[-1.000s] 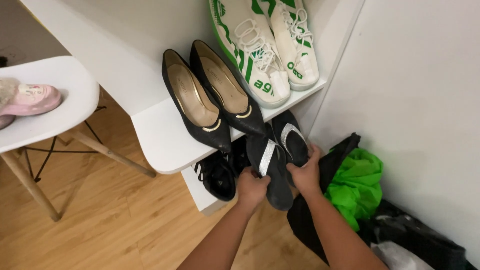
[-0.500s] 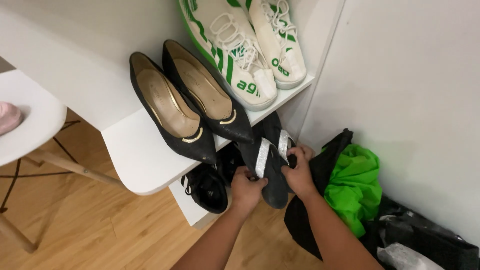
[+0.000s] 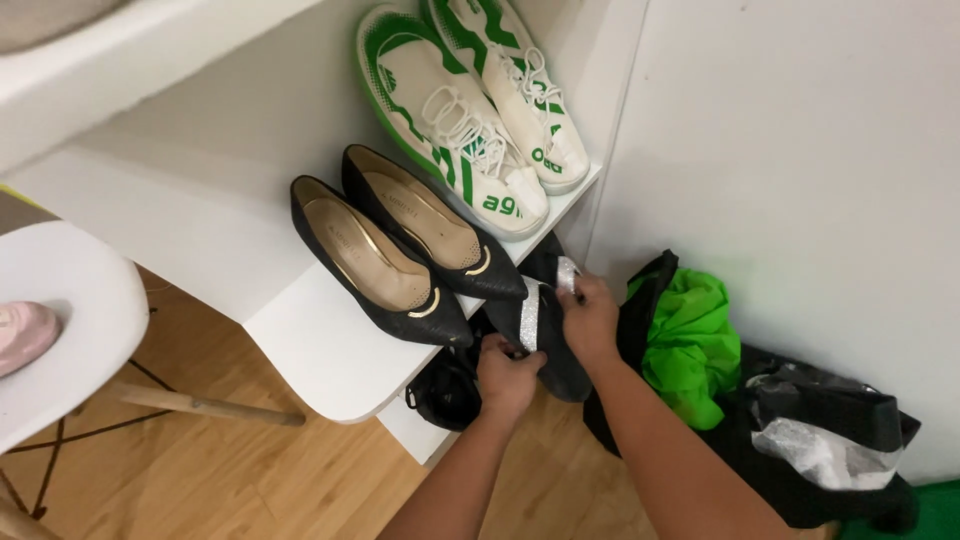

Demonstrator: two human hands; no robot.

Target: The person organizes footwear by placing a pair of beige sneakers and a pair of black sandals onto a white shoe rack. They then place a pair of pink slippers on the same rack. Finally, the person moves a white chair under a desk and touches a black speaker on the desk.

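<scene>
My left hand (image 3: 507, 376) and my right hand (image 3: 590, 318) both grip a pair of black sandals with silver straps (image 3: 545, 325), pushed partly under the white shelf (image 3: 330, 350). The toes of the sandals are hidden in the space below the shelf. A black lace-up shoe (image 3: 445, 390) sits on the floor just left of my left hand. On top of the shelf lie a pair of black pumps with tan insoles (image 3: 400, 255) and, further back, white and green sneakers (image 3: 470, 110).
A green cloth (image 3: 690, 340) and black bags (image 3: 820, 440) lie on the floor against the white wall on the right. A white chair (image 3: 60, 330) with wooden legs stands at left, a pink shoe (image 3: 20, 335) on its seat. The floor is wood.
The sandals have gone deeper under the shelf with both hands on them. The view has shifted, so the chair shows more at left again.
</scene>
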